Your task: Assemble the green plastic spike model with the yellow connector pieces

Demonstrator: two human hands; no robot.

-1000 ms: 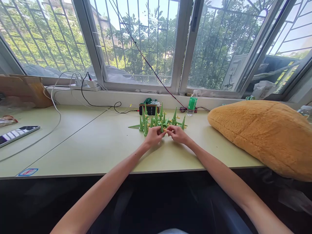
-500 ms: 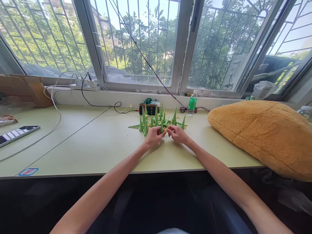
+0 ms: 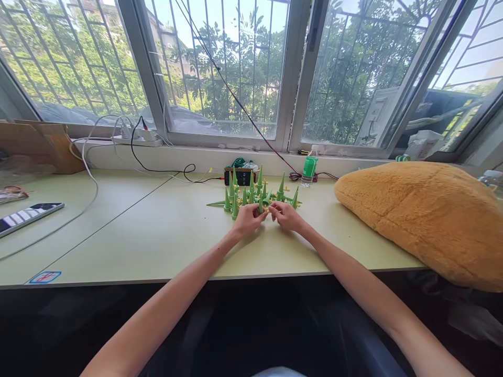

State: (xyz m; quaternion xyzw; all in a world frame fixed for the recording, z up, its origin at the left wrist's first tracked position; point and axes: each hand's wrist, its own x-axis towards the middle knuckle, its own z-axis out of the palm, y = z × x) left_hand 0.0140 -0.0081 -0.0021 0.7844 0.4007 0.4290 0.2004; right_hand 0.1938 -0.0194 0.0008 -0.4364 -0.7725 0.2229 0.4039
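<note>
Two hands meet at a green cone

Your left hand (image 3: 248, 219), center of the frame, is curled with thumb and fingers closed around an upright green cone (image 3: 261, 203). Your right hand (image 3: 286, 215), just beside it, has its fingertips nearly together at a small yellow piece (image 3: 266, 209); you cannot tell whether they grip it.

Right behind your hands stands a cluster of green cones (image 3: 252, 197), mostly upright, with yellow bits among them, on a pale table (image 3: 137, 235). Behind the cluster, a phone (image 3: 239, 178) with lit digits stands on edge. Right of it, a clear bottle (image 3: 310, 166) wears a green label and a cap; its fill level is unclear.

At far left sits a cardboard box (image 3: 65, 149), its inside hidden. A fuzzy orange-brown cushion (image 3: 424, 220) fills the right side. Barred windows (image 3: 231, 68) cross the top.
</note>
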